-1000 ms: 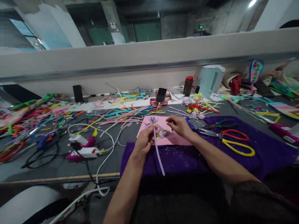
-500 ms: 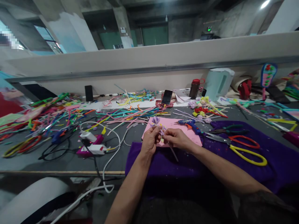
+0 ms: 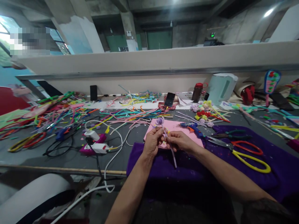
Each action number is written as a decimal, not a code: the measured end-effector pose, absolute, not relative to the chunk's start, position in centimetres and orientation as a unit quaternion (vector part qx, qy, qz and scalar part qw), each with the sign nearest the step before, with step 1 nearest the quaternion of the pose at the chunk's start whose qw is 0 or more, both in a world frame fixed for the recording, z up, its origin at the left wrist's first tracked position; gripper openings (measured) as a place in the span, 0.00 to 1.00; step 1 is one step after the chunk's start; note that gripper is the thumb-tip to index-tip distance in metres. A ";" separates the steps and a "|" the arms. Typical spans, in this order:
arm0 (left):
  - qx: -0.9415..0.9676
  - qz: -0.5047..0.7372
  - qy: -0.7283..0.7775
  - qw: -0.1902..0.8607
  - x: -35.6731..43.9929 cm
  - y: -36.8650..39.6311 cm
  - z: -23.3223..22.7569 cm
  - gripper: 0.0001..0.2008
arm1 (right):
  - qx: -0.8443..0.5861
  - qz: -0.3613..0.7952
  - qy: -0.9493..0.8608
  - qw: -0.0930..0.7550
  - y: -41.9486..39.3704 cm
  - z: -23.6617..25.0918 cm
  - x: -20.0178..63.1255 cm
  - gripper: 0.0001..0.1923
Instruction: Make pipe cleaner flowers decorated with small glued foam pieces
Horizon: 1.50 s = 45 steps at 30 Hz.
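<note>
Between my hands is a lilac pipe-cleaner flower whose pale stem slants down toward me. My left hand pinches it just below the bloom. The fingertips of my right hand are closed on the stem, close beside the left fingers. Under both hands lies a pink sheet on a purple cloth. A blue glue gun rests on the sheet's right side. Large scissors with red and yellow handles lie open to the right of my right hand.
Dark-handled pliers lie behind the scissors. A power strip with white cables stands left of the cloth. Loose pipe cleaners spread across the back and left. Along the back are a phone, a bottle and a kettle.
The view has tilted up slightly and swung a little left. The flower's bloom now stands clearer above my left fingers, and more of the stem shows below my right hand.
</note>
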<state>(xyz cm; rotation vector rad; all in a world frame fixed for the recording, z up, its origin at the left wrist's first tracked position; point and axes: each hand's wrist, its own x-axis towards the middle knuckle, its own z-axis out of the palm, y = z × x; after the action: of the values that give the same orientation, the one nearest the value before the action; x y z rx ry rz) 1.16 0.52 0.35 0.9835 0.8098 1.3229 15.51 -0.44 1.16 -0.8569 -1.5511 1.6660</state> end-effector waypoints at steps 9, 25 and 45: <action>0.401 0.571 0.370 0.614 1.2 0.4 0.7 0.14 | -0.326 0.638 -0.618 0.324 -0.6 0.7 15.2 0.14; 0.307 0.545 0.289 0.725 -0.7 0.8 1.9 0.10 | -0.450 0.435 -0.642 0.443 2.6 2.8 21.9 0.10; 0.304 0.571 0.289 0.706 -0.9 1.0 1.7 0.11 | -0.466 0.099 -0.864 0.162 4.1 2.4 18.8 0.10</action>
<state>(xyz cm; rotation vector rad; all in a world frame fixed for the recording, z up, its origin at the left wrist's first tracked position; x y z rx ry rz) -0.92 1.03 1.75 0.6747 0.6425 1.2684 18.78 4.06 2.44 -1.3315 -2.4660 0.2818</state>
